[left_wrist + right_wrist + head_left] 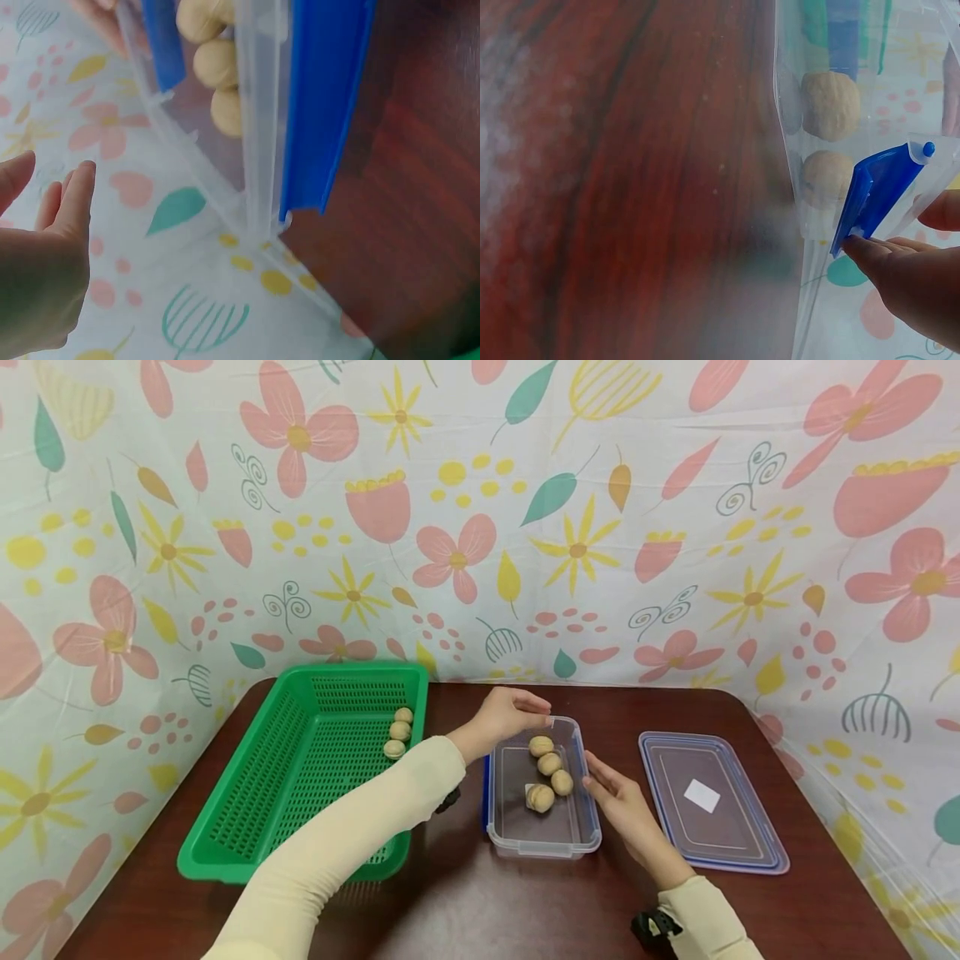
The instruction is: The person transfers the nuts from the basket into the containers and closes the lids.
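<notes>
A clear plastic box (546, 845) with several walnuts (550, 764) in it stands uncovered on the table. The left hand (510, 717) is over its far left corner, fingers extended; in the left wrist view that hand (49, 262) holds nothing and shows apart from the box wall (262, 135). At the box's right side is the right hand (622, 806); in the right wrist view its fingers (870, 251) touch a blue side latch (877, 187), with the thumb apart from them. Another blue latch (322, 105) hangs down the left side.
A green basket (300, 777) stands on the left, with several walnuts (400, 731) along its right side. The box's lid (712, 802), with a white square on it, lies on the table (480, 910) at the right. A flower-patterned cloth (465, 527) hangs behind.
</notes>
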`<state>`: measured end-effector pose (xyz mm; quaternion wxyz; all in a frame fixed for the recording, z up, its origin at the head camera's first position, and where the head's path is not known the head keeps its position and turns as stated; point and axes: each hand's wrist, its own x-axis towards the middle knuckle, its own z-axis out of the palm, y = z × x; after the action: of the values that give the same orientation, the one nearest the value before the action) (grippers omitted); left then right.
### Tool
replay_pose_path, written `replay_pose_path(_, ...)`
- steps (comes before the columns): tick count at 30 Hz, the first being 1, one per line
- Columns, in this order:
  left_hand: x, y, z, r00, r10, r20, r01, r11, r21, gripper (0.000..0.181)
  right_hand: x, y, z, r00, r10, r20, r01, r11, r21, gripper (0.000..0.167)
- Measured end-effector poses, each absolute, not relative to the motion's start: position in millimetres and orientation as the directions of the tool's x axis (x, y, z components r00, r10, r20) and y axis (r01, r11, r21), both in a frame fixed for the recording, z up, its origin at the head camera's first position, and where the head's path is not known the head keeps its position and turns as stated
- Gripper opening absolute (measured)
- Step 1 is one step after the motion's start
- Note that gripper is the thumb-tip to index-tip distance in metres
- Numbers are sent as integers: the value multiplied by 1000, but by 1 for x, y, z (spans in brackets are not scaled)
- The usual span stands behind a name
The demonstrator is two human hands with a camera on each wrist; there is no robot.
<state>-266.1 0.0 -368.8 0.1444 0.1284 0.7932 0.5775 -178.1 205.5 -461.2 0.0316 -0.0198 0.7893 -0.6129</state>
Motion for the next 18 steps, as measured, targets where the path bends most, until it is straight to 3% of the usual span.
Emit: replay_pose_path(18,-282,-67,-329,-963,270,6,57,182,982,32,-178,205,-460,-997,-67,-27,10,252,-968,51)
